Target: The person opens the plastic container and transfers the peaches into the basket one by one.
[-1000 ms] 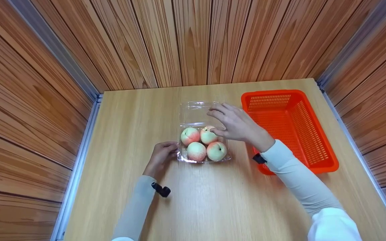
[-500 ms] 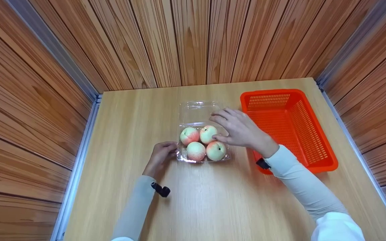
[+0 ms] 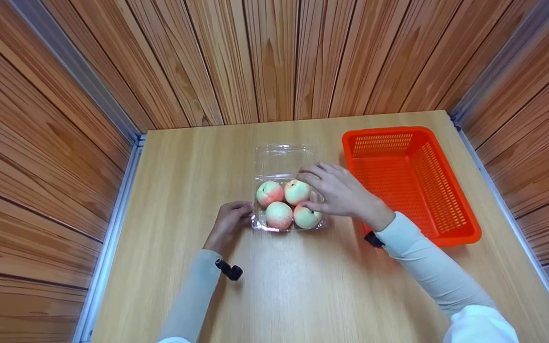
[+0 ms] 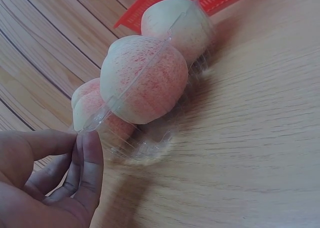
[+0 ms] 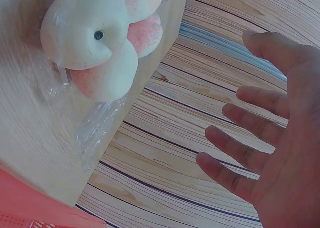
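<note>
Hovering over the right half of the box [image 3: 274,176], in the head view, the right hand [image 3: 335,191] sits nearest two peaches [image 3: 296,192] inside. Left wrist: left hand [image 4: 50,205] pinches the box's left rim. Right wrist: fingers [image 5: 245,158] spread, gripping nothing.

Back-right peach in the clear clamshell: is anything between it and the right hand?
Nothing visible blocks the right hand from the back-right peach: the clear lid is folded back beyond it, and the hand's spread fingers hold nothing.

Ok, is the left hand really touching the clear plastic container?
Touching. The left wrist view shows the left hand pinching the clear plastic container by its rim.
</note>
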The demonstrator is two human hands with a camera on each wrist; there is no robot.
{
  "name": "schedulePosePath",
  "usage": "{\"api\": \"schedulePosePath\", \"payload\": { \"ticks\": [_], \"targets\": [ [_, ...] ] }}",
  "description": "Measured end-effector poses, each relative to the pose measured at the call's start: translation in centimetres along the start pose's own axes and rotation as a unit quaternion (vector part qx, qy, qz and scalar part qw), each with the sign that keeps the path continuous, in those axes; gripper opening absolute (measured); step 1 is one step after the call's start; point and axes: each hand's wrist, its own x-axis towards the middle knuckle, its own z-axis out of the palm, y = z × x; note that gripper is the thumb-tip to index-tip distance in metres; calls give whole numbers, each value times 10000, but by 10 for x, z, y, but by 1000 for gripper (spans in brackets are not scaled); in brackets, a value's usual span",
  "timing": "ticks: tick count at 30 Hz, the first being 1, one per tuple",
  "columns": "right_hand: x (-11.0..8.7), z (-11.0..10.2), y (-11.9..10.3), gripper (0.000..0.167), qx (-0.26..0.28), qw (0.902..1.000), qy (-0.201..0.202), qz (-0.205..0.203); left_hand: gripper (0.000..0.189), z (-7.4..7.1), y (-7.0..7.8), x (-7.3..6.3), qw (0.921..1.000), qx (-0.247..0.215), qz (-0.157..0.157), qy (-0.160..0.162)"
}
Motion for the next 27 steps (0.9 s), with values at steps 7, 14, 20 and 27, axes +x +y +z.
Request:
{"api": "schedulePosePath", "payload": {
  "ticks": [7, 14, 20, 27],
  "targets": [
    [-1, 5, -4, 63, 13, 9998, -178, 102, 24, 0, -1, -1, 9997, -208, 93, -23],
    [-4, 11, -7, 65, 117, 9994, -266, 173, 25, 2, -1, -1, 9995, -270, 181, -31],
    [-5, 16, -8, 68, 238, 9982, -466, 305, 25, 1, -1, 0, 9998, -162, 116, -25],
    [-7, 25, -9, 68, 314, 9969, -601, 410, 25, 2, -1, 0, 9999, -122, 105, -11]
  ]
}}
